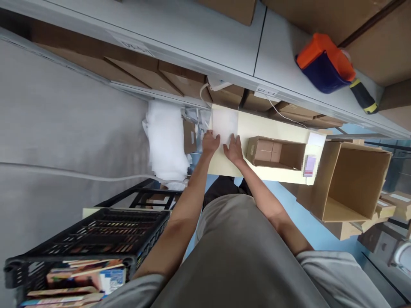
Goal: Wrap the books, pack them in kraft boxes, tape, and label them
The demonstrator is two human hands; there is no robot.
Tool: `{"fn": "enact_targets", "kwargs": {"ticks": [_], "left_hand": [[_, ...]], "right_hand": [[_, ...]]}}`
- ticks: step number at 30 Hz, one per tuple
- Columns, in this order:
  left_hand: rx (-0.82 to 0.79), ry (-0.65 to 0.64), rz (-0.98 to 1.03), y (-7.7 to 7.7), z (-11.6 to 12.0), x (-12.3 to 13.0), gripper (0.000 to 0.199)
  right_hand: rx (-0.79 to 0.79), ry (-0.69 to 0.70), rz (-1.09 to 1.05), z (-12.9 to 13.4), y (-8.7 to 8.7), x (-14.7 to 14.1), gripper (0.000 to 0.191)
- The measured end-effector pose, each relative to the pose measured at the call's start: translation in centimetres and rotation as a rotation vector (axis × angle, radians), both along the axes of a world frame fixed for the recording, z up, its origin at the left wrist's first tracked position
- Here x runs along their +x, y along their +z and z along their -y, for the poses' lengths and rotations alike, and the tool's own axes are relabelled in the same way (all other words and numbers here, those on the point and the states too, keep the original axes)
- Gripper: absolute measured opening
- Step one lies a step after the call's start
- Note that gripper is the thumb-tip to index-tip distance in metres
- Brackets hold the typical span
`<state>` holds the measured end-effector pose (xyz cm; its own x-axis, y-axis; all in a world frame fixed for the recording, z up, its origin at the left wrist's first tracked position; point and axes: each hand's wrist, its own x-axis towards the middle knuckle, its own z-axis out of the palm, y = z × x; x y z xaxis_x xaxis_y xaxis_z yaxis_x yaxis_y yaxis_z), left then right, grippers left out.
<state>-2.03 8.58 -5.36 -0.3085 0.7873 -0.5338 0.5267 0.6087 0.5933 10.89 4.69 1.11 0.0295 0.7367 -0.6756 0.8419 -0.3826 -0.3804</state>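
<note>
A thin, translucent white sheet lies flat on the pale yellow tabletop in front of me; I cannot tell if it is foam or plastic. My left hand rests at its near left corner, thumb apart from the fingers. At the near right corner is my right hand, fingers spread and touching the sheet. Neither hand visibly grips it. Just right of my right hand stands an open, long cardboard box with smaller brown boxes inside.
A stack of white foam sheets stands left of the table. A purple item lies on its right end, beside a large open carton. Overhead, a shelf bears a tape dispenser. A black crate holds books.
</note>
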Motion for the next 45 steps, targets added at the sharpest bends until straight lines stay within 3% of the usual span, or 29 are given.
{"fn": "enact_targets", "kwargs": {"ticks": [3,6,10,13,18,22,24,27,30,33,37,41,45], "left_hand": [[-0.020,-0.025,0.003,-0.8,-0.4,-0.5,0.054],[-0.063,-0.041,0.073,-0.9,-0.9,-1.5,0.043],[0.004,-0.062,0.241,-0.1,-1.5,-1.9,0.047],[0.125,0.047,0.385,1.4,-1.2,-1.6,0.051],[0.252,0.181,0.710,5.1,1.2,-3.4,0.069],[0.233,0.156,0.857,9.3,3.6,-4.5,0.074],[0.190,0.094,0.895,11.4,4.8,-3.9,0.071],[0.128,-0.003,0.933,13.9,6.4,-1.5,0.064],[0.103,-0.053,0.984,15.3,7.6,1.4,0.063],[0.086,-0.062,1.004,16.2,8.4,4.0,0.066],[0.116,-0.153,0.902,18.0,9.2,6.3,0.055],[0.152,-0.351,0.847,21.3,9.4,8.5,0.045],[0.316,-0.582,0.639,25.3,9.3,11.4,0.039]], "right_hand": [[-0.136,-0.086,0.009,-2.1,-2.6,-0.3,0.088],[-0.110,-0.165,-0.042,-2.4,-4.0,0.2,0.089],[0.015,-0.321,-0.193,-1.5,-4.5,1.2,0.075],[0.014,-0.476,-0.296,-0.7,-3.9,1.4,0.066],[0.278,-0.568,-0.422,1.6,-0.2,1.3,0.055],[0.414,-0.565,-0.650,3.8,5.8,2.8,0.068],[0.429,-0.503,-0.740,5.2,9.4,4.2,0.071],[0.486,-0.377,-0.692,7.8,14.5,6.9,0.064],[0.527,-0.250,-0.562,10.4,17.7,10.1,0.056],[0.573,-0.168,-0.524,12.4,18.8,13.6,0.050],[0.657,-0.158,-0.585,13.9,18.4,18.3,0.039],[0.724,-0.173,-0.719,14.5,16.8,22.2,0.031],[0.704,-0.215,-0.597,14.0,16.0,25.5,0.049]]}}
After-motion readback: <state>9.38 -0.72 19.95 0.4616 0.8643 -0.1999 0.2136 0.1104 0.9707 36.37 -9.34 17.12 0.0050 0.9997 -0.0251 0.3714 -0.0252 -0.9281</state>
